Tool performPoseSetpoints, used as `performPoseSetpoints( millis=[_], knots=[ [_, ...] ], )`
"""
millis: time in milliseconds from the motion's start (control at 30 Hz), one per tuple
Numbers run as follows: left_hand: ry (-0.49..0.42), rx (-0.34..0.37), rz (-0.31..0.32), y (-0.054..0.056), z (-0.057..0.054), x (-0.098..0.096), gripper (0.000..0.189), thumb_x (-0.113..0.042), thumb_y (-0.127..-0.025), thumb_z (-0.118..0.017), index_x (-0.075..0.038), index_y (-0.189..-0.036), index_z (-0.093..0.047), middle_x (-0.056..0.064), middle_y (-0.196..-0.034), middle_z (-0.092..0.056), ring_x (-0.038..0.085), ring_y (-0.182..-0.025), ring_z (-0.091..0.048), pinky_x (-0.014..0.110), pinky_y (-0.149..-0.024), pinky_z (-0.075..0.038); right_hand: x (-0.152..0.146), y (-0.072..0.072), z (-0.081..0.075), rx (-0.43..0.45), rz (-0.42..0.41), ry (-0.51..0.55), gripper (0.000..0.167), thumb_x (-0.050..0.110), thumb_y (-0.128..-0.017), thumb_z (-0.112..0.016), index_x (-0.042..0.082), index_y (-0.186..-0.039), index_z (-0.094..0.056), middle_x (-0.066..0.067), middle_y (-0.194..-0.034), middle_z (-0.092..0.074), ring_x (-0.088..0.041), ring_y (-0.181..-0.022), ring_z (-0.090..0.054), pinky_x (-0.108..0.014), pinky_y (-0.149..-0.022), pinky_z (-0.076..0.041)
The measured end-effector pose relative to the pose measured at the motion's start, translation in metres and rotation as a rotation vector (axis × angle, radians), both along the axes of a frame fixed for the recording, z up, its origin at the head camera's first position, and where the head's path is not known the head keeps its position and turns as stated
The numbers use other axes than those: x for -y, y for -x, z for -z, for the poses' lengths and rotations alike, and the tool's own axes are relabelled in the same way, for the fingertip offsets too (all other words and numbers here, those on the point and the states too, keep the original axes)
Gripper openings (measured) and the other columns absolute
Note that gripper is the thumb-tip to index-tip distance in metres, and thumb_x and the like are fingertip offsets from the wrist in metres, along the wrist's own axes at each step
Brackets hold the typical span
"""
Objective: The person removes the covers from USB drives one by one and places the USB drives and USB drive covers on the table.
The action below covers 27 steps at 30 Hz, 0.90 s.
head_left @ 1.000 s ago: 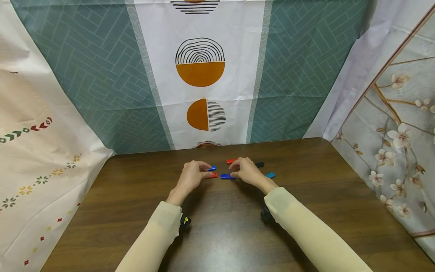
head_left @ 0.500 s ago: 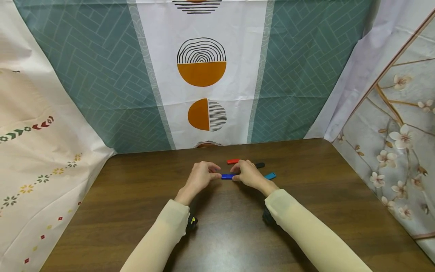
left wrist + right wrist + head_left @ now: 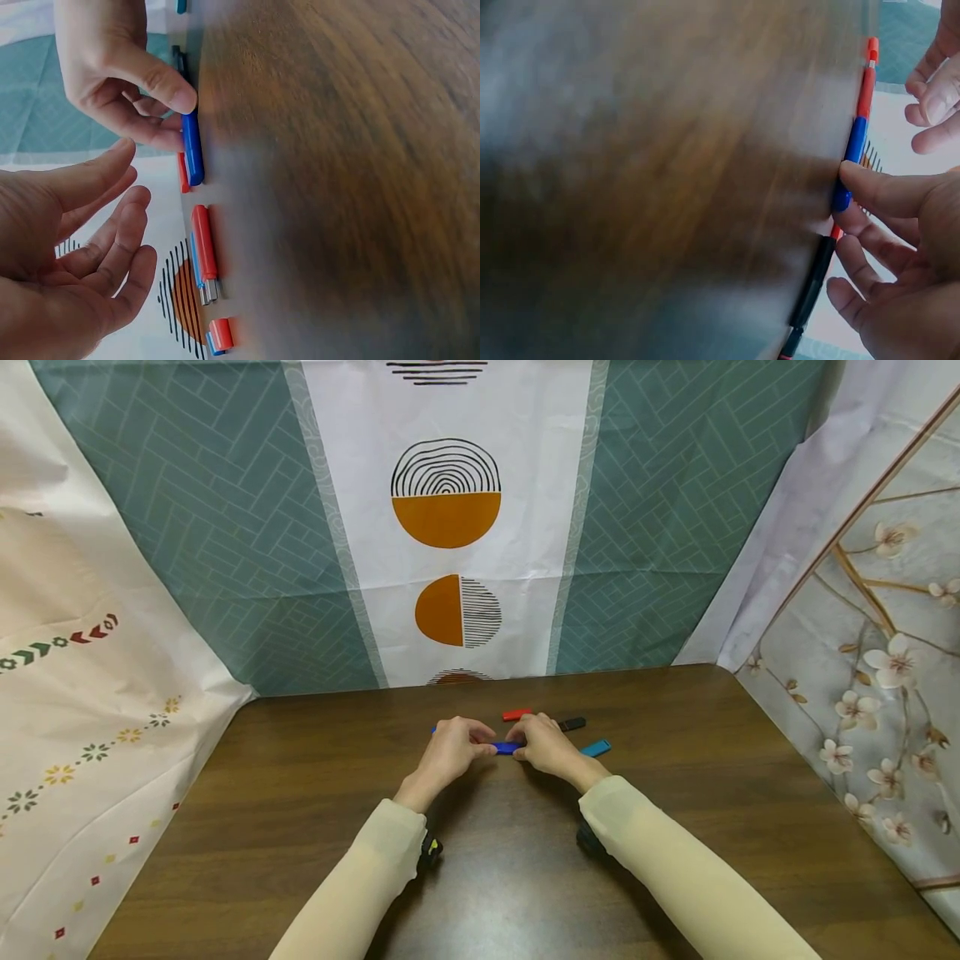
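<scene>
My right hand [image 3: 551,745] pinches a blue USB stick [image 3: 853,142] between thumb and fingers, the stick lying low along the wooden table. My left hand [image 3: 448,750] hovers at the stick's left end, its thumb and fingers apart; in the left wrist view nothing is between them. Beneath the left hand, a red USB stick [image 3: 203,240] with a bare metal plug lies beside a blue stick [image 3: 196,259]. A separate red cap [image 3: 220,334] and a blue cap [image 3: 213,345] lie just beyond the plugs. The left hand mostly hides these from the head view.
Behind the right hand lies another red stick [image 3: 517,714]. A black stick [image 3: 573,723] and a light blue stick [image 3: 597,748] lie to its right. The brown table [image 3: 300,777] ends at a patterned cloth backdrop [image 3: 450,610].
My left hand has moved right, from the red and blue sticks to the left end of the blue stick in my right hand. The right hand has hardly moved.
</scene>
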<state>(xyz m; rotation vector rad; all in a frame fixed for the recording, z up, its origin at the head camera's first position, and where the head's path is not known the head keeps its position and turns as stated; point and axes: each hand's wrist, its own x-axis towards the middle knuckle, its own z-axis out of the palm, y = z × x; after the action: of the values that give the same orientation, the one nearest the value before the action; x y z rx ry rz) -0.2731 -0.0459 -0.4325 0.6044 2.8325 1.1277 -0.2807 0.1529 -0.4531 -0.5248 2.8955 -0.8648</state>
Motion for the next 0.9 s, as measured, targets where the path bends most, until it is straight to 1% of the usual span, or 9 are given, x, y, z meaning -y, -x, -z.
performPoseSetpoints(
  millis=[267,400,500,633,900],
  knots=[
    [-0.023,0.028,0.003,-0.002,-0.004,-0.002,0.020,-0.015,-0.091,-0.082,-0.006,-0.109,-0.081,0.000,-0.087,-0.077,0.013,-0.077,-0.066,0.029,-0.066,-0.052,-0.003,-0.002,-0.008,-0.020,-0.002,-0.005,0.017,0.007,-0.091,-0.080,0.007,-0.108,-0.079,-0.003,-0.102,-0.068,-0.025,-0.100,-0.054,-0.045,-0.095,-0.042],
    [-0.041,0.027,0.005,-0.005,-0.007,-0.003,0.018,-0.015,-0.092,-0.082,-0.008,-0.108,-0.081,0.000,-0.088,-0.077,0.012,-0.077,-0.067,0.029,-0.065,-0.053,-0.010,-0.006,-0.014,-0.038,0.003,0.017,0.016,0.006,-0.092,-0.080,0.007,-0.107,-0.079,-0.003,-0.100,-0.067,-0.024,-0.099,-0.054,-0.045,-0.094,-0.042],
    [-0.060,0.015,-0.008,-0.007,-0.011,-0.001,0.017,-0.016,-0.091,-0.082,-0.009,-0.107,-0.081,-0.001,-0.087,-0.076,0.012,-0.077,-0.067,0.029,-0.065,-0.054,-0.014,-0.009,-0.020,-0.058,-0.001,0.042,0.014,0.004,-0.091,-0.080,0.006,-0.105,-0.079,-0.004,-0.096,-0.065,-0.024,-0.096,-0.054,-0.044,-0.092,-0.043],
    [-0.086,0.004,-0.019,-0.012,-0.017,0.000,0.020,-0.017,-0.090,-0.083,-0.009,-0.108,-0.081,-0.002,-0.089,-0.077,0.012,-0.078,-0.069,0.030,-0.068,-0.056,-0.017,-0.015,-0.027,-0.092,-0.019,0.060,0.014,0.002,-0.090,-0.080,0.004,-0.104,-0.079,-0.004,-0.094,-0.065,-0.025,-0.095,-0.056,-0.043,-0.090,-0.044],
    [-0.104,-0.037,-0.004,-0.023,-0.026,-0.002,0.024,-0.018,-0.089,-0.084,-0.011,-0.112,-0.081,0.000,-0.099,-0.077,0.017,-0.088,-0.071,0.032,-0.076,-0.059,-0.025,-0.033,-0.037,-0.150,-0.014,0.063,0.019,0.001,-0.088,-0.081,0.006,-0.106,-0.079,-0.003,-0.099,-0.065,-0.025,-0.099,-0.054,-0.045,-0.090,-0.044]
  ],
)
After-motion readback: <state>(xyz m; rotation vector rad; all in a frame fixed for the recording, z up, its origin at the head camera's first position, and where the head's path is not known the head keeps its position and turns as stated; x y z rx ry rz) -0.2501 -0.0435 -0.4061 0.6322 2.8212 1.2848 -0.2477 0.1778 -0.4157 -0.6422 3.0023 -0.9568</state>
